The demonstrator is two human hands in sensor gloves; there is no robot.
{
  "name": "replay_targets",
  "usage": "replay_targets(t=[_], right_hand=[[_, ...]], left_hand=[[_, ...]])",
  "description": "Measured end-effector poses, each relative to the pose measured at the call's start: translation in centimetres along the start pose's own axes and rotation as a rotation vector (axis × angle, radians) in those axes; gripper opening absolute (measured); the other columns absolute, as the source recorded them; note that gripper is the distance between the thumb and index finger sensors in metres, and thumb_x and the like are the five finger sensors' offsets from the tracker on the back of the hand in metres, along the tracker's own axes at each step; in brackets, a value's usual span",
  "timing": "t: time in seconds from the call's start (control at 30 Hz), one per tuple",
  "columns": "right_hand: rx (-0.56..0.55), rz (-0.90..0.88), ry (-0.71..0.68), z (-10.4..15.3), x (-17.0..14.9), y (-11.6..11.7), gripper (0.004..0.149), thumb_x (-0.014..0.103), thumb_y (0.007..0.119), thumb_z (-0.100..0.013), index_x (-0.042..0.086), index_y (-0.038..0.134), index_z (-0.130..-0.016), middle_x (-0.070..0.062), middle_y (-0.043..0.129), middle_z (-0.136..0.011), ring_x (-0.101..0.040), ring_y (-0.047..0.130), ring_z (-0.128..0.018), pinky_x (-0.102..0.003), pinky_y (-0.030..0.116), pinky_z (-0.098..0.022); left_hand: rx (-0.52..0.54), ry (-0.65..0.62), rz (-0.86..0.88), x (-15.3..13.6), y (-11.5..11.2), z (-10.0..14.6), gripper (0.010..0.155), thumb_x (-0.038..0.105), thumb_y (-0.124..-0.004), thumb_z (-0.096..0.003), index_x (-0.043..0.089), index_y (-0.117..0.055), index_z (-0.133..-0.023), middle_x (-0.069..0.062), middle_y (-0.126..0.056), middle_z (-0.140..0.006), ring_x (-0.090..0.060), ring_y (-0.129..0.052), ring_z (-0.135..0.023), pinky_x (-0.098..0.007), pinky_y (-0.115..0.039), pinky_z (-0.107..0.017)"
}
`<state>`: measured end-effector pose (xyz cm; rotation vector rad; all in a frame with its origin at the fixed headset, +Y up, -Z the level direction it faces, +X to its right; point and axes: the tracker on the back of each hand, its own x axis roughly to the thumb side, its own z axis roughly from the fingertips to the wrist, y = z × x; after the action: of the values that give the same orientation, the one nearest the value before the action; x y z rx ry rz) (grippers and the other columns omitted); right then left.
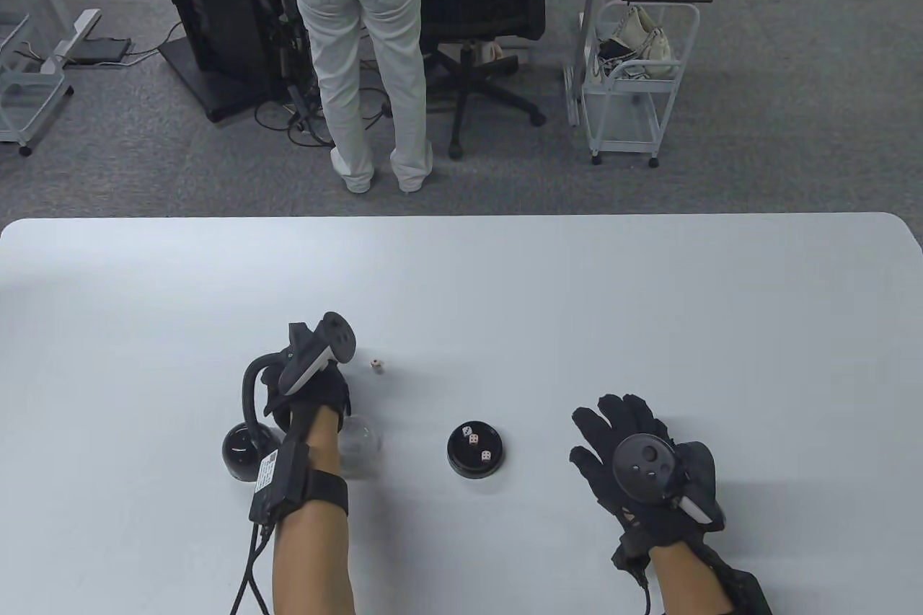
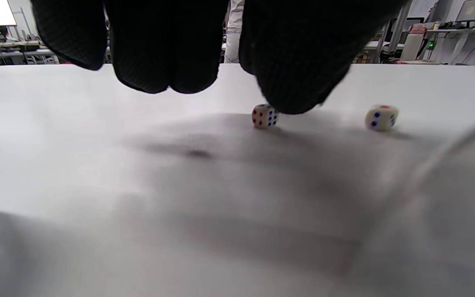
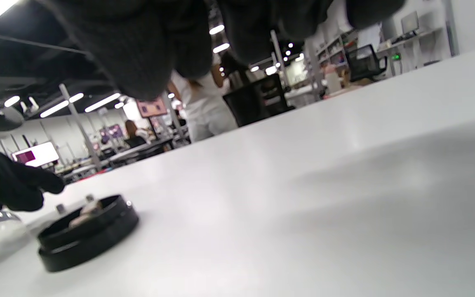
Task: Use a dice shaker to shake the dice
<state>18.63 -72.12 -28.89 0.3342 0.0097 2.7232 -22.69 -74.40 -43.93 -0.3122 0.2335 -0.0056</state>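
The black round shaker base [image 1: 474, 460] sits on the table between my hands with three dice [image 1: 474, 440] in it; it also shows in the right wrist view [image 3: 87, 237]. The clear dome lid [image 1: 359, 443] lies beside my left forearm. My left hand [image 1: 317, 388] hangs fingers-down over a loose die [image 2: 264, 116], one fingertip [image 2: 295, 90] right at it, nothing gripped. A second loose die [image 1: 376, 365] lies just right of it [image 2: 381, 118]. My right hand [image 1: 613, 427] rests open and empty, fingers spread, right of the base.
The white table [image 1: 649, 298] reaches far beyond the hands. A black ball [image 1: 244, 453] sits by my left wrist. Beyond the far edge a person [image 1: 360, 52] stands by a chair and a white cart [image 1: 634, 89].
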Motion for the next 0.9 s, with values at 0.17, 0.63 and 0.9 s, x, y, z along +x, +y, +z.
replay_targets(t=[0.17, 0.63, 0.9], right_hand=[[-0.001, -0.001, 0.008, 0.0, 0.0, -0.1, 0.054, 0.039, 0.079, -0.059, 0.023, 0.064, -0.108, -0.024, 0.049, -0.113, -0.056, 0.040, -0.105, -0.075, 0.045, -0.070], [-0.006, 0.002, 0.006, 0.0, 0.0, -0.2, 0.054, 0.039, 0.079, -0.059, 0.023, 0.064, -0.108, -0.024, 0.049, -0.113, -0.056, 0.040, -0.105, -0.075, 0.045, -0.070], [-0.009, 0.001, -0.001, 0.0, 0.1, -0.2, 0.054, 0.039, 0.079, -0.059, 0.023, 0.064, -0.108, -0.024, 0.049, -0.113, -0.056, 0.040, -0.105, -0.075, 0.045, -0.070]], left_hand=[[-0.009, 0.030, 0.001, 0.2, -0.6, -0.7, 0.063, 0.044, -0.083, -0.0514, 0.031, -0.057, -0.108, -0.018, -0.070, -0.105, -0.046, -0.071, -0.095, -0.063, -0.062, -0.067], [0.029, -0.017, 0.008, 0.4, -1.6, -0.7, 0.046, 0.040, -0.083, -0.0510, 0.026, -0.075, -0.094, -0.013, -0.078, -0.095, -0.041, -0.078, -0.086, -0.061, -0.064, -0.065], [0.084, -0.139, 0.088, 0.6, 0.2, 1.5, 0.046, 0.039, -0.084, -0.0500, 0.024, -0.077, -0.093, -0.012, -0.082, -0.092, -0.040, -0.081, -0.084, -0.062, -0.065, -0.064]])
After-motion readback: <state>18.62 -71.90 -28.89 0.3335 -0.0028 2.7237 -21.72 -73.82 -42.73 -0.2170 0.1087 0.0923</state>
